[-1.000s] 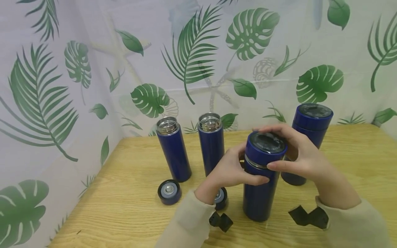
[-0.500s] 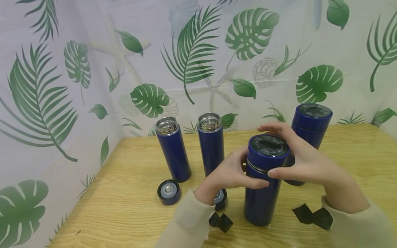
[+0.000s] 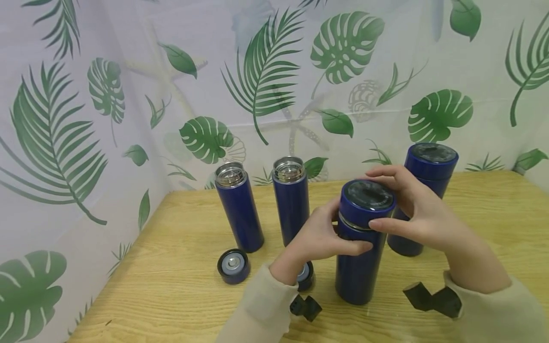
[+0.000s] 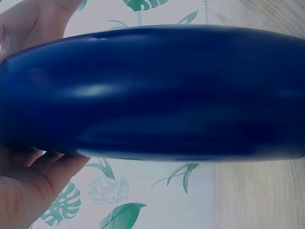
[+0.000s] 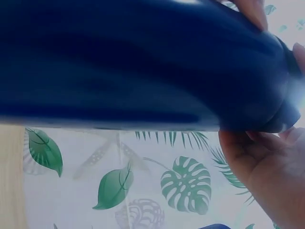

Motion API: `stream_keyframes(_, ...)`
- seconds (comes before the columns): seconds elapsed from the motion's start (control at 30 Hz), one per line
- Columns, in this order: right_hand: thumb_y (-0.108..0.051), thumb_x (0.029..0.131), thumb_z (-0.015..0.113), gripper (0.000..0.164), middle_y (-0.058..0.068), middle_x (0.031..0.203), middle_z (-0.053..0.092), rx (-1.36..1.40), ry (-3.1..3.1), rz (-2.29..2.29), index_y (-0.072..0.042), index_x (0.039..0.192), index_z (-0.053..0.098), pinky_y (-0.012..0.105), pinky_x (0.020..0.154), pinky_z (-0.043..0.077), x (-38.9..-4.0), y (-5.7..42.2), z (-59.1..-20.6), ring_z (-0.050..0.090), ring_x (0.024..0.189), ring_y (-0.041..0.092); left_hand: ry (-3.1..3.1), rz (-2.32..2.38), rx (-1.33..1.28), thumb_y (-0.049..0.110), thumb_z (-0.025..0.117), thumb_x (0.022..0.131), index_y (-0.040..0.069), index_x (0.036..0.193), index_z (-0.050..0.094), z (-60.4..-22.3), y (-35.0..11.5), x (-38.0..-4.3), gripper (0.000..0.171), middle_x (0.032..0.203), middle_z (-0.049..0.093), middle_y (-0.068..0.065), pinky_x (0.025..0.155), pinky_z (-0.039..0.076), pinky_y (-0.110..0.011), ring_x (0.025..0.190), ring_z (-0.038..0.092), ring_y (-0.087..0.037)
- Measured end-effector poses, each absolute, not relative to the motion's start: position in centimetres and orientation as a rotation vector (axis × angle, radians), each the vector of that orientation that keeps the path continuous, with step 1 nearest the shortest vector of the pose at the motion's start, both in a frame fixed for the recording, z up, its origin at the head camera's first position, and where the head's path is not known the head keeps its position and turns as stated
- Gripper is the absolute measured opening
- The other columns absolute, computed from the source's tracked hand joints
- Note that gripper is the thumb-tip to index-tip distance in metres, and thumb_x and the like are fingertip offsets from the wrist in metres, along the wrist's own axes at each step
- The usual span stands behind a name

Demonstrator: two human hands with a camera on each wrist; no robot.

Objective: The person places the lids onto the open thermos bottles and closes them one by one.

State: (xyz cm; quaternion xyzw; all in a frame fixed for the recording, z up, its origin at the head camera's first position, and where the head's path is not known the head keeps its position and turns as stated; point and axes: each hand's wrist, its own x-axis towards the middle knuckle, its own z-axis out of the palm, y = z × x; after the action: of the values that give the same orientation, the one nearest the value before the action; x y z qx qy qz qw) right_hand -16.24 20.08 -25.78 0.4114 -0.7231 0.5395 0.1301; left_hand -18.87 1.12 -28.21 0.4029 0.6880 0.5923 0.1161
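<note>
A dark blue vacuum flask [image 3: 358, 274] stands upright at the front right of the table, topped by its blue lid [image 3: 368, 202] with a glossy black top. A thin silver band shows between lid and body. My left hand [image 3: 319, 236] grips the flask's upper body, thumb across the front. With thumb in front and fingers behind, my right hand [image 3: 422, 214] holds the lid. In the left wrist view the flask's smooth side [image 4: 181, 95] fills the middle. The right wrist view shows its body [image 5: 143, 71] with fingers around the upper end.
Two lidless blue flasks [image 3: 240, 214] [image 3: 292, 205] with steel necks stand behind to the left. Their lids lie upturned, one lid [image 3: 233, 266] in plain sight, another lid [image 3: 303, 276] partly behind my left wrist. A lidded flask [image 3: 431, 166] stands at the back right, before a leaf-print cloth [image 3: 279, 128].
The held flask tipped slightly towards me, then came back. My right hand shifted on the lid, turning a little, while my left hand stayed almost in place.
</note>
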Motion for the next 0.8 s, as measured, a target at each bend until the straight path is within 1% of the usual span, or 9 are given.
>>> stream_keyframes(0.1,0.020,0.069,0.061,0.065,0.007,0.119,0.048,1.204,-2.105,1.574,-0.003,0.125,0.037,0.017,0.082,0.041,-16.3,20.1,-25.8,0.051,0.103,0.013,1.980,1.751,1.188,-0.005,0.067,0.071,0.007,0.131,0.037,-28.7,1.3,-19.3,0.068,0.111,0.053,-0.003,0.073,0.048,-0.025,0.092,0.054,-0.006)
stream_keyframes(0.2,0.018,0.067,0.064,0.066,0.005,0.116,0.050,1.147,-2.153,1.490,-0.004,0.124,0.039,0.016,0.082,0.041,-16.2,20.1,-25.8,0.051,0.101,0.012,1.965,1.769,1.196,-0.003,0.068,0.071,0.012,0.131,0.039,-29.6,1.6,-19.9,0.068,0.111,0.053,-0.001,0.072,0.049,-0.026,0.092,0.054,-0.007)
stream_keyframes(0.37,0.010,0.064,0.073,0.066,-0.001,0.110,0.050,1.026,-2.256,1.272,-0.003,0.121,0.042,0.013,0.079,0.040,-16.0,19.8,-25.6,0.052,0.095,0.007,1.997,1.779,1.208,0.002,0.071,0.071,0.013,0.126,0.042,-29.8,1.7,-19.9,0.063,0.107,0.053,0.004,0.072,0.049,-0.025,0.091,0.054,-0.006)
stream_keyframes(0.5,0.007,0.062,0.075,0.065,-0.001,0.107,0.051,1.005,-2.270,1.189,0.000,0.119,0.044,0.014,0.077,0.040,-16.0,19.7,-25.5,0.053,0.091,0.006,2.029,1.778,1.216,0.004,0.071,0.071,0.013,0.126,0.042,-29.8,1.8,-19.8,0.063,0.106,0.053,0.005,0.071,0.049,-0.025,0.090,0.054,-0.006)
stream_keyframes(0.67,0.010,0.062,0.074,0.062,0.000,0.107,0.050,1.073,-2.221,1.178,0.003,0.116,0.045,0.014,0.077,0.041,-16.2,19.7,-25.5,0.053,0.092,0.006,2.028,1.775,1.209,0.005,0.071,0.071,0.015,0.126,0.043,-29.8,1.7,-19.8,0.063,0.107,0.053,0.005,0.071,0.048,-0.025,0.090,0.054,-0.006)
stream_keyframes(0.8,0.014,0.065,0.069,0.057,0.007,0.111,0.049,1.230,-2.076,1.371,0.007,0.116,0.045,0.016,0.079,0.042,-16.4,19.8,-25.7,0.052,0.096,0.011,1.956,1.762,1.206,-0.003,0.070,0.070,0.011,0.127,0.042,-29.8,1.6,-20.1,0.065,0.108,0.054,-0.001,0.072,0.049,-0.026,0.091,0.055,-0.007)
